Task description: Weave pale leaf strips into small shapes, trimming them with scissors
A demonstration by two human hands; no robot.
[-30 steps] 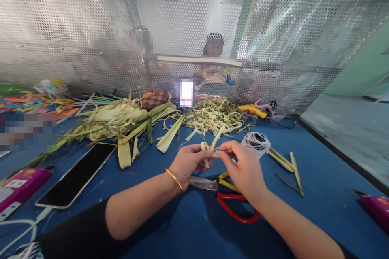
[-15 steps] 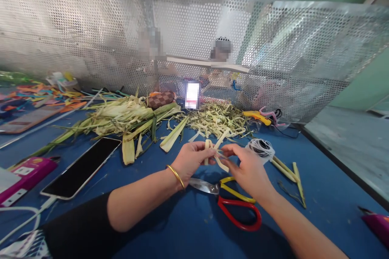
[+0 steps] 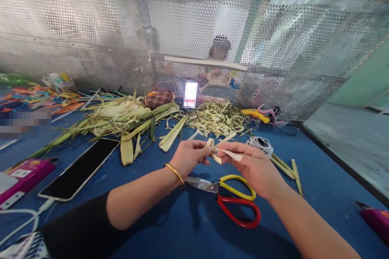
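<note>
Over the blue table my two hands meet on a small piece folded from pale leaf strips. My left hand, a gold bangle on its wrist, pinches the piece at its left side. My right hand pinches a loose strip end that sticks out to the right. Just below both hands lie scissors with one yellow and one red handle, blades pointing left.
A heap of long green leaves and a pile of leaf shreds lie behind. A phone rests at left, a thread spool and leaf stalks at right. A perforated metal screen closes the back, people behind it.
My right hand has drawn a strip end out to the right and lifted off the scissors' handles, which now show fully. The left hand keeps its grip.
</note>
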